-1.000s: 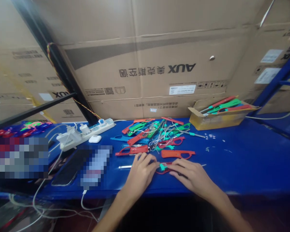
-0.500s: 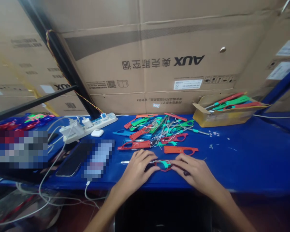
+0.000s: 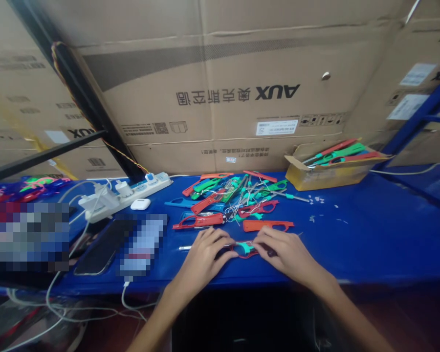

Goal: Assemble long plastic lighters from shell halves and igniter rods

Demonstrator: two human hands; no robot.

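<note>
An open long-reach gas lighter (image 3: pixel 246 249) lies at the table's front, its red shell showing a green trigger and thin white wire. My left hand (image 3: pixel 211 252) closes on its left part, fingers and thumb pinching near the trigger. The lighter's metal tube (image 3: pixel 185 248) sticks out left of that hand. My right hand (image 3: pixel 284 252) has its fingertips closed on the lighter's right part. A dark rounded tool end (image 3: pixel 272 253) shows under the right fingers; the rest of it is mostly hidden. Just beyond lies an orange shell half (image 3: pixel 267 225).
Behind the hands lies a pile of lighter parts (image 3: pixel 238 195) with loose wires. A carton of lighters (image 3: pixel 330 176) stands at the back right. To the left are a power strip (image 3: pixel 132 193), a white earphone case (image 3: pixel 140 204), a black phone (image 3: pixel 102 249) and cables.
The view has shifted slightly, so everything appears a little further left. The right fingers sit slightly closer to the green trigger; both hands stay on the lighter.
</note>
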